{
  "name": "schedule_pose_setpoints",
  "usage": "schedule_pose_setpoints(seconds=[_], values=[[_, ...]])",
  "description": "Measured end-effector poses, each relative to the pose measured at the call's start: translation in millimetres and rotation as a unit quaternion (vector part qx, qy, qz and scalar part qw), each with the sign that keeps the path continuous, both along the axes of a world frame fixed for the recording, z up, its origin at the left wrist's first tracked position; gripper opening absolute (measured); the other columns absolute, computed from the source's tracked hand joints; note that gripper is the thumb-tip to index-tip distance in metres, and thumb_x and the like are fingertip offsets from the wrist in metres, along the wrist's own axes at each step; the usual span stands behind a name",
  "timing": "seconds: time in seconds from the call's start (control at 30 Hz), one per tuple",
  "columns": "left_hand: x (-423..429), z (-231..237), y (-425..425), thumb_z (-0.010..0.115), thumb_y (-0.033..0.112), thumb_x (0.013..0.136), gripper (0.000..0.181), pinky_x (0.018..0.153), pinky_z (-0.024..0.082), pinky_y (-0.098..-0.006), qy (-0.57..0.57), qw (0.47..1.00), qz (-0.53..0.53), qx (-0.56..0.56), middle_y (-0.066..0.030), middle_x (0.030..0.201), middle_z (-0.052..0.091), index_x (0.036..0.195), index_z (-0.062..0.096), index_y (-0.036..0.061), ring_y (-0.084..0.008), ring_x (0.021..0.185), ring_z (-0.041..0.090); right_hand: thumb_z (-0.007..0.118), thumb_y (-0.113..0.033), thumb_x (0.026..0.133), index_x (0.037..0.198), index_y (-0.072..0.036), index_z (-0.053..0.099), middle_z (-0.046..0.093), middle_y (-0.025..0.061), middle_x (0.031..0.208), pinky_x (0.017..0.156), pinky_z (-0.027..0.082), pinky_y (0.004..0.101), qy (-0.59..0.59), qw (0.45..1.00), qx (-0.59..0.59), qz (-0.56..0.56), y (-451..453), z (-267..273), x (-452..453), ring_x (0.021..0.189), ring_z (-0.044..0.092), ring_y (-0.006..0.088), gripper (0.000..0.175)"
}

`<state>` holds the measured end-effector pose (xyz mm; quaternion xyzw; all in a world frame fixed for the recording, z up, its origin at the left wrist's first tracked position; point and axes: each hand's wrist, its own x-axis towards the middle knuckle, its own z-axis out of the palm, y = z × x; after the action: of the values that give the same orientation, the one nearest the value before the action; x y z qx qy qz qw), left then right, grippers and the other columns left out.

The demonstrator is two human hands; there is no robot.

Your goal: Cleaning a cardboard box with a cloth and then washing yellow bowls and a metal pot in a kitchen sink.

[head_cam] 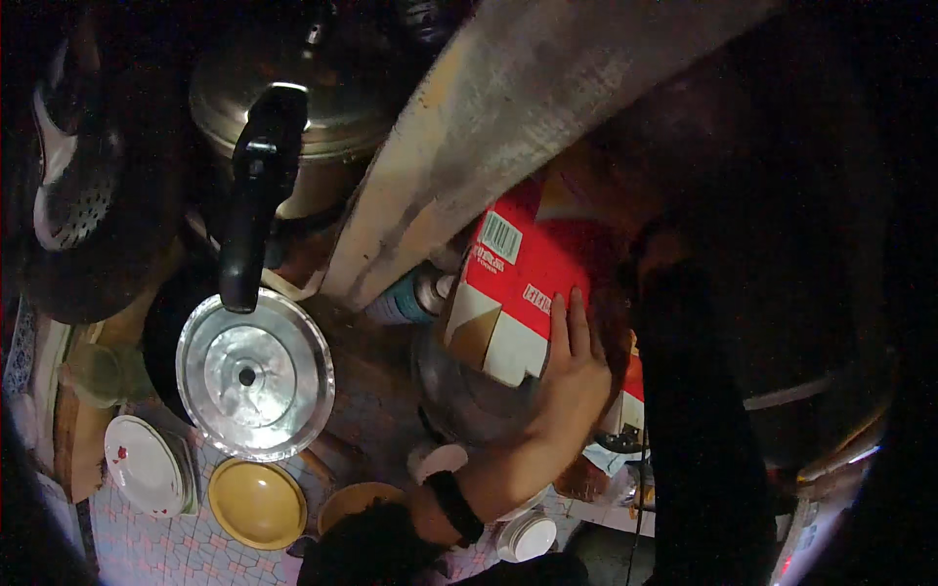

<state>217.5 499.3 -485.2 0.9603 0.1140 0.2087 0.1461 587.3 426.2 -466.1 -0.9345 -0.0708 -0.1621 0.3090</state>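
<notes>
A red and white cardboard box point(527, 267) with printed writing and a barcode is tilted near the middle, its pale end flaps at the lower end. My left hand point(577, 370), with a black band at the wrist, rests its fingers along the box's red face and steadies it; the thumb is hidden. Reaching up on the right is a dark sleeve, and my right hand point(656, 253) lies mostly in shadow beside the box's far side. Its fingers cannot be made out. Below the flaps is a dark round pan or lid point(473, 399).
A pressure cooker point(293, 139) with a black handle stands upper left, beside a slanted worn panel point(469, 139). A metal lid point(253, 373), yellow bowl point(258, 504), white plates point(143, 465) and lidded jar point(533, 538) are lower down. A teal can point(399, 299) lies behind the box.
</notes>
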Motion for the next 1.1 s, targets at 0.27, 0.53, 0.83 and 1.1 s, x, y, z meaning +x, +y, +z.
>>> schedule_pose_setpoints(seconds=[0.27, 0.53, 0.83, 1.1], values=[[-9.2, 4.0, 5.2, 0.052, 0.022, 0.088, 0.051, 0.113, 0.016, -0.0686, 0.025, 0.999, -0.031, 0.017, -0.0197, 0.138, 0.056, 0.135, 0.057, 0.0032, -0.0500, 0.136, 0.037, 0.061, -0.009, 0.088, 0.117, -0.003, 0.063, 0.065, 0.0076, 0.107, 0.092, 0.049, 0.0282, 0.006, 1.000, 0.019, 0.020, 20.1, -7.0, 17.0, 0.094, 0.062, 0.0192, 0.030], [-10.5, 3.3, 8.9, 0.051, 0.024, 0.091, 0.039, 0.114, 0.010, -0.0680, -0.037, 0.995, -0.072, -0.066, -0.0245, 0.146, 0.045, 0.127, 0.064, 0.0138, -0.0526, 0.138, 0.032, 0.061, -0.008, 0.088, 0.117, -0.003, 0.063, 0.065, 0.0080, 0.107, 0.092, 0.049, 0.0281, 0.004, 0.999, 0.031, 0.010, -14.5, -0.7, 0.9, 0.096, 0.062, 0.0195, 0.030], [-18.3, 7.6, 8.9, 0.057, 0.028, 0.085, 0.041, 0.115, 0.008, -0.0672, -0.038, 0.993, -0.077, -0.086, -0.0266, 0.145, 0.044, 0.122, 0.066, 0.0132, -0.0531, 0.139, 0.028, 0.061, -0.008, 0.088, 0.117, -0.002, 0.062, 0.065, 0.0085, 0.108, 0.093, 0.049, 0.0281, 0.037, 0.994, 0.068, 0.079, 12.3, -6.1, -30.9, 0.097, 0.062, 0.0199, 0.029], [-20.0, 9.1, 12.0, 0.059, 0.022, 0.082, 0.044, 0.115, 0.007, -0.0674, -0.036, 0.992, -0.086, -0.085, -0.0266, 0.147, 0.042, 0.123, 0.065, 0.0099, -0.0535, 0.140, 0.027, 0.061, -0.008, 0.089, 0.117, -0.002, 0.062, 0.065, 0.0089, 0.109, 0.093, 0.049, 0.0281, 0.115, 0.960, 0.155, 0.205, 107.3, 4.9, -12.2, 0.098, 0.062, 0.0202, 0.028]])
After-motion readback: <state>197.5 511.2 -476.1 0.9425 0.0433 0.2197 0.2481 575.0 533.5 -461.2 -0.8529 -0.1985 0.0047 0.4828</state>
